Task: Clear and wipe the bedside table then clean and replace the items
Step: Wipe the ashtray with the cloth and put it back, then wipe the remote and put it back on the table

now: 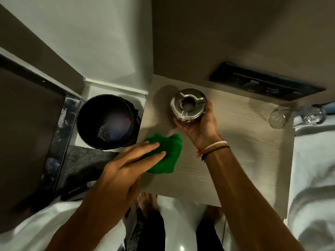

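Our right hand [199, 124] cups the steel ashtray [188, 105], no writing legible. Left of that grip, our left hand [123, 165] presses flat, unclenched, on the green cloth [168, 156] on the bench [244, 151].

A bedroom, likely a hotel room, seen from above: a pale wood-grain bedside worktop [235, 160] stands against the wall, with white bed linen [313, 169] touching its right edge. A black switch and socket panel [266, 84] is set into the brown wall panel behind it. A steel ashtray [188, 104] and clear drinking glasses [297, 115] suggest guest furnishings, and a black waste bin [107, 120] stands on the floor to the left.
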The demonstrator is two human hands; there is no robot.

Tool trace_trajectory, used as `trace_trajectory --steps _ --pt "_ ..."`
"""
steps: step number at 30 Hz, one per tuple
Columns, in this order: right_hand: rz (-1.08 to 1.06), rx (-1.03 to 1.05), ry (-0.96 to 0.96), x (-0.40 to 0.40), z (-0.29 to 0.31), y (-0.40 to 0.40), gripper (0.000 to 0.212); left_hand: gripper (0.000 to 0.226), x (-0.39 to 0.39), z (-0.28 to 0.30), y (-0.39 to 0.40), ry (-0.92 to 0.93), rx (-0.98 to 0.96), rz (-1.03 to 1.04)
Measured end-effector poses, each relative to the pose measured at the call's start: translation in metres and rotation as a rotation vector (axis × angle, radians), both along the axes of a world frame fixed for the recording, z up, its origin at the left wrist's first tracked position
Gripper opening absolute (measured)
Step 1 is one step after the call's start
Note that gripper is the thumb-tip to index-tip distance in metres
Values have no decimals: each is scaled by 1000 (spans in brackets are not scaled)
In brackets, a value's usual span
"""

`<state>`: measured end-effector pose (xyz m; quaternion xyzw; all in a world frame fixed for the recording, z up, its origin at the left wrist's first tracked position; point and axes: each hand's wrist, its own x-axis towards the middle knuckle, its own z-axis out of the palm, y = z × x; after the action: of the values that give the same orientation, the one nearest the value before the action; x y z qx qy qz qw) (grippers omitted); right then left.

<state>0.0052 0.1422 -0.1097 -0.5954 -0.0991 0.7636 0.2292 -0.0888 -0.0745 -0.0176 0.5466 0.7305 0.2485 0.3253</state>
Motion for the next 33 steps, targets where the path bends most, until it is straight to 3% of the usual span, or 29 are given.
trace_trajectory --steps 7,11,15,19,22,24,27,30,33 --pt "253 234 -439 -41 -24 21 41 84 -20 -1 5 1 33 90" --pt "463 452 -836 -45 -21 30 51 82 -24 -6 15 83 48 65" --pt "517 538 -840 -30 -11 29 48 88 -23 -9 33 168 42 0" --pt "527 631 -766 20 3 26 34 68 10 17 67 195 156 -52" --pt "616 735 -663 84 16 15 43 58 54 46 97 225 299 -76" --pt "583 829 -647 154 33 6 48 55 106 64 119 220 400 -130" --pt "419 981 -816 245 78 -17 44 54 178 83 140 241 540 -190" --pt "91 1091 -1178 363 119 -41 26 50 272 93 155 196 627 -301" --pt "-208 970 -1592 488 147 -70 25 48 379 92 160 155 706 -434"
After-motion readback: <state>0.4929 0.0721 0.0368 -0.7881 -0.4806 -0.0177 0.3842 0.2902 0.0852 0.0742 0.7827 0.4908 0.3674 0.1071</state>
